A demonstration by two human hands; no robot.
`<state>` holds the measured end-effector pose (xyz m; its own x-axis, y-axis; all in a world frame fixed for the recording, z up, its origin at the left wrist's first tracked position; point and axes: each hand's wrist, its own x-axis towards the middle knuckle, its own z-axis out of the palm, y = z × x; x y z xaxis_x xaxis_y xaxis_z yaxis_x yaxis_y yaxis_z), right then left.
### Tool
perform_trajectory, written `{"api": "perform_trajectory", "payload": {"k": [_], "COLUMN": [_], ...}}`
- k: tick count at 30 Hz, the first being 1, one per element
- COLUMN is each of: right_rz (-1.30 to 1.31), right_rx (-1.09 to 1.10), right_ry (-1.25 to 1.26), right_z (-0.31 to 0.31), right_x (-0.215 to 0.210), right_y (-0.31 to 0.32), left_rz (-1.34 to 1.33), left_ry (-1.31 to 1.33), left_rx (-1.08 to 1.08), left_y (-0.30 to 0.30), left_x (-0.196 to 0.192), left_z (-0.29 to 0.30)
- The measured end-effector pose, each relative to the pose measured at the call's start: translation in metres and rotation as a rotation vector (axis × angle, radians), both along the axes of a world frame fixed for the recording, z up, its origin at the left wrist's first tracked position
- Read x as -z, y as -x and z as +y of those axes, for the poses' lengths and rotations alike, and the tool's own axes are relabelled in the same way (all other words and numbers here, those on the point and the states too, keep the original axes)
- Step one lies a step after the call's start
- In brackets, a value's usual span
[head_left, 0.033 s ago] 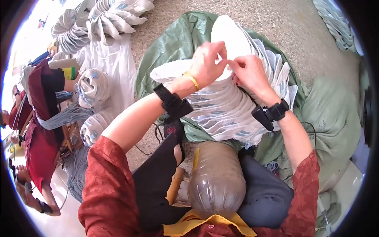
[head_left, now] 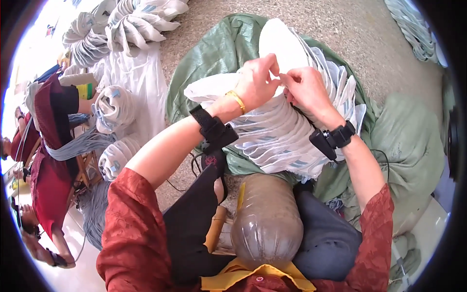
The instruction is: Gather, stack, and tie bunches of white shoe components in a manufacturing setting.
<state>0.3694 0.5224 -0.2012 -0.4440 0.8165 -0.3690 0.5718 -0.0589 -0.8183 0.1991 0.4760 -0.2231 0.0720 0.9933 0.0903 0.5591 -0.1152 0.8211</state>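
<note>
A long stack of flat white pieces (head_left: 282, 136), fanned into an arc, lies on a green sack (head_left: 214, 53) in front of my knees. My left hand (head_left: 255, 80), with a gold bangle and a black wrist strap, pinches the edge of a white piece at the top of the stack. My right hand (head_left: 304, 87), with a black wrist device, pinches the same spot from the other side, fingertips almost touching the left ones. What lies between the fingertips is too small to make out.
A brownish plastic bottle (head_left: 267, 219) lies in my lap. More bundles of white pieces (head_left: 131, 19) and rolled bundles (head_left: 114, 107) sit at the upper left. A person in red (head_left: 48, 160) sits at the left beside grey cords (head_left: 92, 141). Another green sack (head_left: 408, 141) lies at the right.
</note>
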Motion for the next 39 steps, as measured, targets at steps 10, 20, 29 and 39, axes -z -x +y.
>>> {"api": "perform_trajectory", "payload": {"k": [10, 20, 29, 39], "right_rz": [0.175, 0.102, 0.042, 0.159], "right_rx": [0.063, -0.070, -0.092, -0.302], "right_ry": [-0.015, -0.008, 0.165, -0.463], "right_z": [-0.002, 0.013, 0.026, -0.002], "right_x": [0.009, 0.004, 0.005, 0.014], "right_y": [-0.005, 0.000, 0.000, -0.012], "left_rz": [-0.139, 0.004, 0.056, -0.116], "left_ry": [0.523, -0.133, -0.232, -0.018], "left_rx": [0.070, 0.072, 0.127, 0.106], "left_y": [-0.002, -0.010, -0.018, -0.004], "left_x": [0.008, 0.019, 0.005, 0.018], "left_z": [0.010, -0.002, -0.006, 0.004]}}
